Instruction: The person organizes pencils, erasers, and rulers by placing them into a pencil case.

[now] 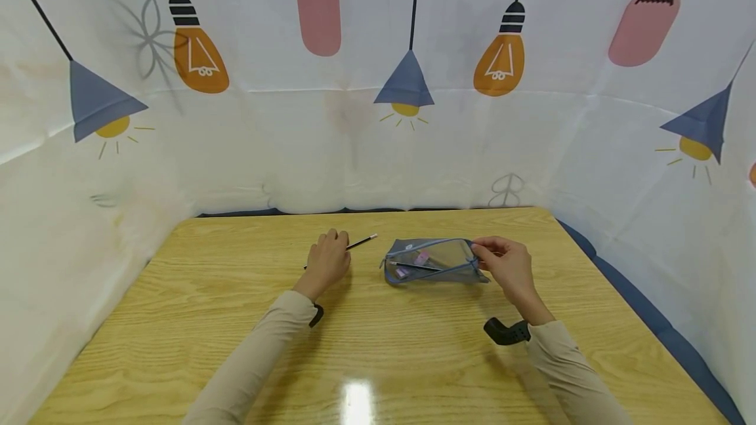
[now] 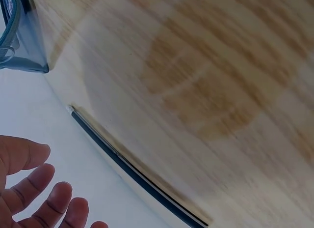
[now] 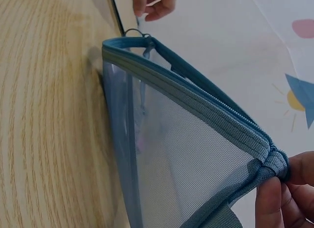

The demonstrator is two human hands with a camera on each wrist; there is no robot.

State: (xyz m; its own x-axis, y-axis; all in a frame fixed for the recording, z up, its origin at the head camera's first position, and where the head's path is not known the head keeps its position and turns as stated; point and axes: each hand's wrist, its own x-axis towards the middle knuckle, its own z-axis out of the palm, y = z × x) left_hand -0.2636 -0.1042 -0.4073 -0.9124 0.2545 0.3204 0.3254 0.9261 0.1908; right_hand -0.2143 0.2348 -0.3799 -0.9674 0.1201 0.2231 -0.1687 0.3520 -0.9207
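Observation:
A zippered mesh pencil case (image 1: 407, 248) with blue-grey edging lies on the table, its zipper side open. Inside show a dark pencil (image 1: 416, 267) and small pink and lilac items too small to name. My right hand (image 1: 508, 266) pinches the case's right end corner between thumb and fingers, plainly seen on the zipper end (image 3: 274, 164) in the right wrist view. To the left of the case, a black pencil (image 2: 127, 161) with a white tip lies on the table. Over it is my left hand (image 1: 328, 258); its fingers (image 2: 41, 181) are loosely bent, apart from the pencil in the left wrist view.
The wood-grain table (image 1: 378, 340) fills the area before me. Behind and beside it hangs a white cloth (image 1: 266, 143) printed with lamps and bulbs. A dark blue strip (image 1: 644, 307) runs along the table's right edge. Each wrist wears a black band (image 1: 506, 332).

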